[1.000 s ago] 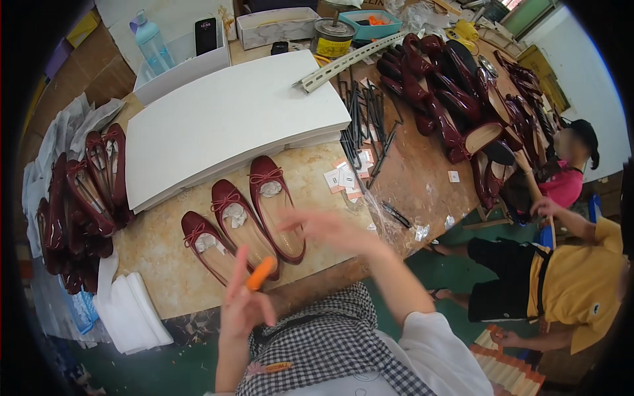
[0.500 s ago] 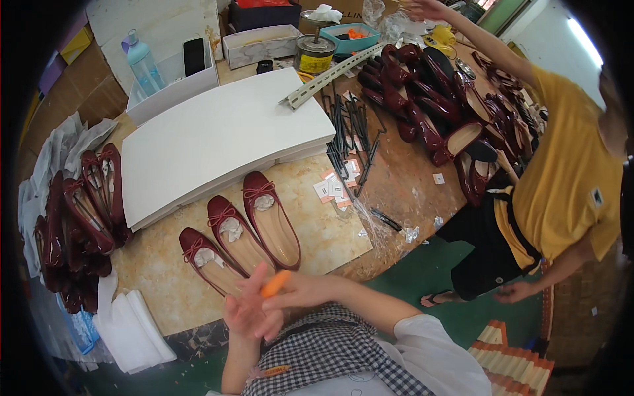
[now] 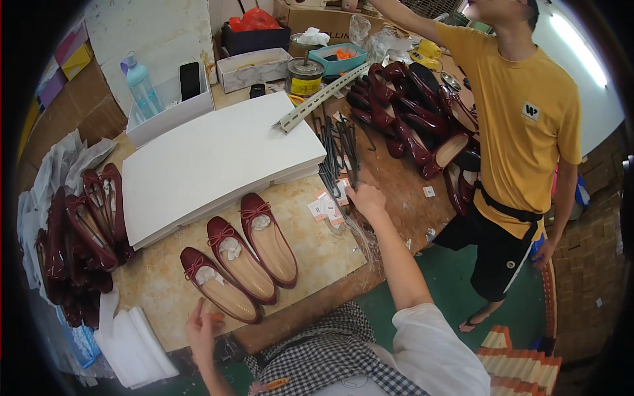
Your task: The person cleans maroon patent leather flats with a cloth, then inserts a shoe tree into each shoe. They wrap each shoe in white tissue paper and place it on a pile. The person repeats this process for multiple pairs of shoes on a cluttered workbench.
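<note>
At the lower ends of a pile of thin black rods (image 3: 338,142), my right hand (image 3: 367,200) has its fingers curled. Whether it grips one cannot be seen. Small white and orange paper tags (image 3: 323,206) lie just left of it. My left hand (image 3: 201,333) hovers low at the table's front edge with fingers loosely apart. A small orange piece (image 3: 216,317) shows at its thumb side, worn or held I cannot tell. Three dark red ballet flats (image 3: 241,261) with bows and crumpled paper in the toes lie side by side, beyond my left hand.
A stack of white board (image 3: 218,145) lies behind the flats, with a slotted metal bar (image 3: 320,99) across its corner. Glossy dark red shoes are heaped at right (image 3: 416,109) and left (image 3: 82,218). A co-worker in a yellow shirt (image 3: 528,125) stands at the right.
My hands have parted: the right reached forward to the black rods, the left moved left and down. The co-worker now stands more upright, an arm still stretched over the table.
</note>
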Demonstrator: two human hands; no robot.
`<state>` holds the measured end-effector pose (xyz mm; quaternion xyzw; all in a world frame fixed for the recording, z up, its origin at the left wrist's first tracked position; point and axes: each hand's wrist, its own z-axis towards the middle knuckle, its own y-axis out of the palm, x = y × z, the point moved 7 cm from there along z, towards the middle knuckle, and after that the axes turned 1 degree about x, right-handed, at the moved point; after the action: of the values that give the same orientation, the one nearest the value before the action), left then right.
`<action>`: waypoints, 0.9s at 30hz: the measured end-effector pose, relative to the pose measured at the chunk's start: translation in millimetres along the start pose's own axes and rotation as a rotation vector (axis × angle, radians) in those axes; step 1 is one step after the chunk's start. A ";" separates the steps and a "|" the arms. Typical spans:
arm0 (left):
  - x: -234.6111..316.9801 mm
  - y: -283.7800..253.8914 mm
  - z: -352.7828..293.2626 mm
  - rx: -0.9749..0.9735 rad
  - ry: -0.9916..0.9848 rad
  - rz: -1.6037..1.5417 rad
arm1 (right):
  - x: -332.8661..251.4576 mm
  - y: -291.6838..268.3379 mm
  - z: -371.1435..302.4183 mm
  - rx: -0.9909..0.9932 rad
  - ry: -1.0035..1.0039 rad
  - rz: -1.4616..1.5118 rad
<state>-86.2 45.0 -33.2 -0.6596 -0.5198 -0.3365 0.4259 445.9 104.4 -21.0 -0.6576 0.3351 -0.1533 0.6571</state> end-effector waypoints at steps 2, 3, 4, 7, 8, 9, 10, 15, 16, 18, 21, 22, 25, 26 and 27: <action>9.5 18.0 -1.2 0.041 0.100 0.167 | 2.5 11.7 10.7 -0.108 -0.009 0.014; 15.2 26.0 -0.6 0.059 0.151 0.249 | 5.7 15.8 13.1 -0.160 -0.011 0.019; 17.2 28.0 0.3 0.101 0.144 0.311 | 3.1 15.1 12.2 -0.207 -0.007 0.079; 9.5 26.0 6.1 0.059 0.203 0.161 | 9.1 4.0 10.8 -0.230 -0.010 0.219; 3.7 21.6 6.5 0.028 0.218 0.030 | 19.4 -1.8 11.8 -0.160 -0.027 0.247; -4.8 15.6 5.8 -0.006 0.232 -0.102 | 30.2 -8.5 12.9 -0.089 -0.042 0.274; -9.1 10.4 5.1 -0.031 0.243 -0.229 | 30.6 -18.5 9.6 -0.039 -0.059 0.307; 23.4 60.4 -14.8 -0.464 -0.044 -1.128 | 23.9 -51.5 -22.4 0.120 -0.095 0.397; 17.1 67.2 -7.6 -0.436 -0.057 -1.113 | 13.3 -62.8 -30.3 0.169 -0.126 0.386; 24.5 81.6 -4.9 -0.404 -0.066 -1.119 | -14.7 -84.2 -54.2 0.259 -0.190 0.365; 49.8 91.4 -7.7 -0.384 -0.038 -1.006 | -33.7 -93.0 -84.6 0.161 -0.208 0.754; 59.5 98.6 -7.8 -0.351 -0.032 -1.009 | -45.7 -87.7 -97.6 0.055 -0.246 0.929; 52.8 96.0 9.8 -0.255 -0.018 -0.986 | -106.5 -89.8 -159.6 -0.141 -0.453 0.905; 60.1 98.3 11.1 -0.389 0.047 -0.957 | -122.4 -83.1 -178.5 -0.206 -0.524 0.928; 61.2 93.5 11.7 -0.247 0.049 -0.914 | -134.6 -76.2 -194.4 -0.279 -0.604 0.971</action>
<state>19.0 71.0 -3.6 -0.4010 -0.7026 -0.5643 0.1646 241.2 36.1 102.2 -0.5235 0.4131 0.4047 0.6257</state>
